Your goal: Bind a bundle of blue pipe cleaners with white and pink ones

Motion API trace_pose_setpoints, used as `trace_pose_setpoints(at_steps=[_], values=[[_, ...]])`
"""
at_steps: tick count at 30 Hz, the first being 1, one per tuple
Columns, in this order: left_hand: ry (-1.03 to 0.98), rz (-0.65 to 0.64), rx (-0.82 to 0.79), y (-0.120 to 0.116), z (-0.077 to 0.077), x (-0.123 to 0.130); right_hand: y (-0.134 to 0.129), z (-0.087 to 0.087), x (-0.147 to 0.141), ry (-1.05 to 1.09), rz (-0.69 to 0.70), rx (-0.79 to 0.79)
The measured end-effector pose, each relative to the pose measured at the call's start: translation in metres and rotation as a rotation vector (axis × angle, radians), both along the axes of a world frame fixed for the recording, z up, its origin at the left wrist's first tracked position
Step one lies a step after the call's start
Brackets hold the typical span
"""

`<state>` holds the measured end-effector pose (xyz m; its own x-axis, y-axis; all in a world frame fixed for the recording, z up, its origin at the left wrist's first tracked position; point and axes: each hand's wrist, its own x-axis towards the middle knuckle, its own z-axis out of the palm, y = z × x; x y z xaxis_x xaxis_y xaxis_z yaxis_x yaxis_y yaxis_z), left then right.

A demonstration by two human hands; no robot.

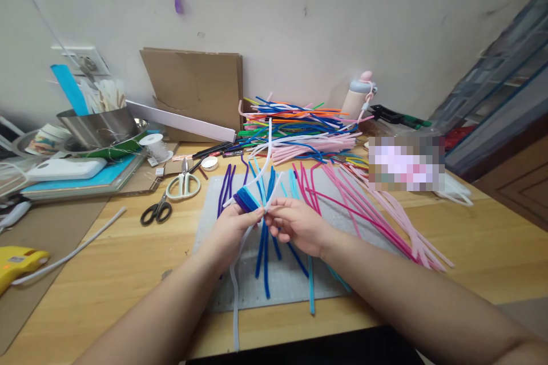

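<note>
1. Head view: the left hand (234, 221) clamps a woven purple-and-blue bundle (247, 200) between thumb and fingers.
2. Beside its thumb, the right hand (299, 226) has its fingertips together on a white stem (274, 191) that slants up from the bundle's right edge.
3. Beneath the grip lies a grey mat (208, 274), with pink stems (396, 214) to the right.
4. Left of the grip are white-handled scissors (183, 187) and black-handled scissors (156, 213); beyond it, a multicoloured pile (299, 125).

No lettering or number can be read (the picture is too soft).
</note>
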<state>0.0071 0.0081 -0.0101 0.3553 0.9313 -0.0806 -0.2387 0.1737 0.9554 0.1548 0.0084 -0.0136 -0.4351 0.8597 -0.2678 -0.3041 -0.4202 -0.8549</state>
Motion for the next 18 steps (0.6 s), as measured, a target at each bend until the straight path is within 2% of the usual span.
trace_pose_setpoints(at_steps=[4,6,11,16,18], values=[[0.003,-0.041,-0.036,-0.0003,-0.0009,-0.0008,0.0028,-0.0021,0.002,0.122,0.075,-0.194],[0.01,-0.042,-0.038,-0.0002,-0.0009,-0.0007,0.0041,-0.0031,0.0028,0.134,0.083,-0.231],[0.02,-0.062,0.019,-0.0004,0.0026,0.0005,0.0036,-0.002,0.0038,0.114,0.066,-0.171],[0.013,-0.038,0.038,-0.0004,0.0026,0.0003,0.001,0.0,0.0026,0.112,0.12,-0.14],[0.01,0.0,0.029,0.0004,-0.0001,-0.0005,-0.0003,0.0006,0.0007,0.043,0.069,-0.062]])
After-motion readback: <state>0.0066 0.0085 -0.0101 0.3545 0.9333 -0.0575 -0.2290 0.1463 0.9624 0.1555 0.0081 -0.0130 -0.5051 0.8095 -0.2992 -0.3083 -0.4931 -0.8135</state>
